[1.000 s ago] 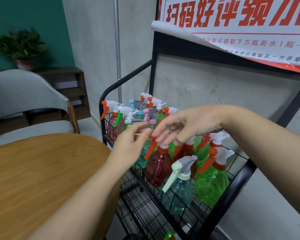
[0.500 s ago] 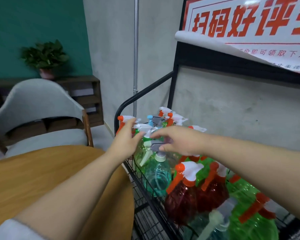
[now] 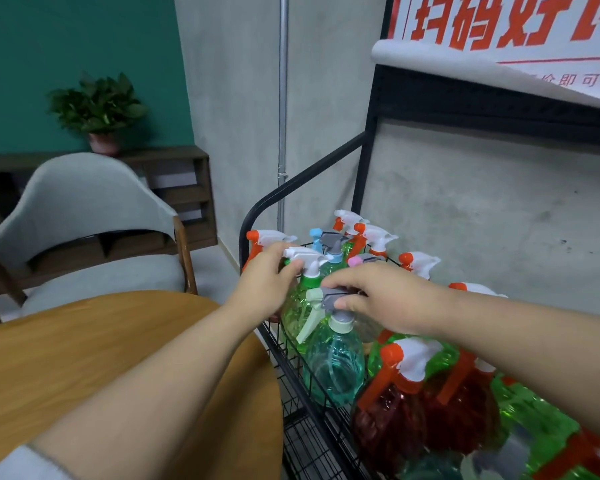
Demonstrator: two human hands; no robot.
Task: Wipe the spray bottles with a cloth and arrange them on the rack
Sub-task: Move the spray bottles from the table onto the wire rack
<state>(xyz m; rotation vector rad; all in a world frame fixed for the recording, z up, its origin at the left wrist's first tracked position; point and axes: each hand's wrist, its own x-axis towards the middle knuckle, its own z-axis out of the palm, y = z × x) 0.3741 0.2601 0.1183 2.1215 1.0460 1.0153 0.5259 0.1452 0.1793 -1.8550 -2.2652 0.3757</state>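
Several spray bottles in green, teal and red stand packed in the black wire rack (image 3: 293,367) against the wall. My right hand (image 3: 385,299) pinches the grey spray head of a teal bottle (image 3: 333,362) at the rack's front edge. My left hand (image 3: 265,282) grips the neck of a green bottle (image 3: 300,306) with a white trigger head, just left of the teal one. A red bottle (image 3: 388,420) with an orange trigger stands nearer me. No cloth is in view.
A round wooden table (image 3: 84,368) lies left of the rack, close to its front rail. A grey chair (image 3: 84,216) stands behind the table. A potted plant (image 3: 97,109) sits on a dark shelf. A red-lettered poster (image 3: 499,26) hangs above the rack.
Both hands have closed on bottle heads: the right on the teal bottle's sprayer, the left around the green bottle's neck. The view has shifted slightly closer.
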